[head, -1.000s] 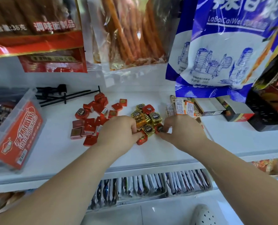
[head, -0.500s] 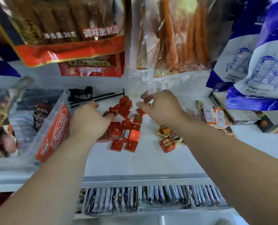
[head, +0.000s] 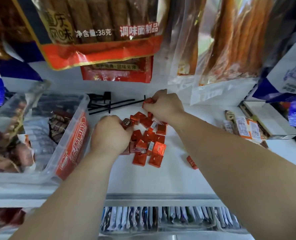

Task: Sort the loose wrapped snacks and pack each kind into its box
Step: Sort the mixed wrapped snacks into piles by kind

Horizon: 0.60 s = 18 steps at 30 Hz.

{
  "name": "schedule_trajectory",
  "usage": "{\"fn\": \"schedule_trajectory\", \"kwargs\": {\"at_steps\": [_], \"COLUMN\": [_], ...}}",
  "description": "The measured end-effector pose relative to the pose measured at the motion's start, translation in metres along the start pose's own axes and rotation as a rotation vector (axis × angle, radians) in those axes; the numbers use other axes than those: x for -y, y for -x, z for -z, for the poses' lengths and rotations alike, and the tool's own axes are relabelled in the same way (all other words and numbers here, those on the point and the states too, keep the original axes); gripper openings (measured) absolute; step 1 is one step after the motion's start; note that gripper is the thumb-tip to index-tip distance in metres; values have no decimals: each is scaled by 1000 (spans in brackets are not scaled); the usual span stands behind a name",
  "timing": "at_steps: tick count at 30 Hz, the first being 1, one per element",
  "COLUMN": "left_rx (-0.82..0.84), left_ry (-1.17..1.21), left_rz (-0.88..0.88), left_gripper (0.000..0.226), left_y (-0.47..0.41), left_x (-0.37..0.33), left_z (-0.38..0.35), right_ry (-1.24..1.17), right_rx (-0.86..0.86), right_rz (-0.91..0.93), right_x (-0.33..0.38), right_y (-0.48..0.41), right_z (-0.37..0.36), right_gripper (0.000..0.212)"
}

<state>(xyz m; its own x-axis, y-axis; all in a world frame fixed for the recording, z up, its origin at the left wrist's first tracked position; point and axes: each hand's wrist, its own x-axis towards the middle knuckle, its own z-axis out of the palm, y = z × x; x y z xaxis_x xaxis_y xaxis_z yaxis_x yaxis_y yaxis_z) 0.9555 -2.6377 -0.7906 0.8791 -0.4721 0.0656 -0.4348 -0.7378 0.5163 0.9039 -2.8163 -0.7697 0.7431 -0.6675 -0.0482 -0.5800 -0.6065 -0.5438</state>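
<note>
Several red foil-wrapped snack cubes (head: pixel 149 142) lie in a loose pile on the white shelf (head: pixel 143 177). My left hand (head: pixel 110 134) sits at the pile's left edge, its fingers curled around a dark-labelled red snack (head: pixel 127 122). My right hand (head: pixel 162 105) is at the far side of the pile and pinches a red cube (head: pixel 148 100) between its fingertips. One red snack (head: pixel 191 162) lies apart beside my right forearm. A clear plastic box with a red label (head: pixel 71 146) stands to the left, holding dark wrapped snacks.
Large snack bags (head: pixel 98 32) hang low over the back of the shelf. Black metal hooks (head: pixel 109 104) lie behind the pile. Small orange and white packets (head: pixel 244 129) and cardboard boxes (head: pixel 268 118) are on the right. A lower shelf holds a row of sachets (head: pixel 161 220).
The view has shifted left. Both hands closed in on the red pile: my left hand took hold of a dark-labelled snack, my right hand picked a red cube at the far edge.
</note>
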Motion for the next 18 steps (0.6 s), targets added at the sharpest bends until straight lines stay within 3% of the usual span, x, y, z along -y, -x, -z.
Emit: {"fn": "schedule_trajectory", "kwargs": {"at_steps": [2, 5, 11, 14, 18], "left_rx": [-33, -83, -52, 140, 378], "left_ry": [4, 66, 285, 260, -14], "left_rz": [-16, -33, -125, -244, -488], "left_gripper": [29, 23, 17, 19, 25], "left_y": [0, 6, 39, 58, 74], "left_x": [0, -9, -48, -63, -76], "left_z": [4, 18, 39, 24, -2], "right_ry": [-134, -275, -162, -74, 100], "right_rx": [-19, -53, -148, -110, -19], "right_rz": [-49, -125, 59, 3, -71], "right_x": [-6, -16, -38, -69, -108], "right_y": [4, 19, 105, 140, 174], "right_z": [7, 19, 75, 94, 119], "right_gripper": [29, 65, 23, 22, 31]}}
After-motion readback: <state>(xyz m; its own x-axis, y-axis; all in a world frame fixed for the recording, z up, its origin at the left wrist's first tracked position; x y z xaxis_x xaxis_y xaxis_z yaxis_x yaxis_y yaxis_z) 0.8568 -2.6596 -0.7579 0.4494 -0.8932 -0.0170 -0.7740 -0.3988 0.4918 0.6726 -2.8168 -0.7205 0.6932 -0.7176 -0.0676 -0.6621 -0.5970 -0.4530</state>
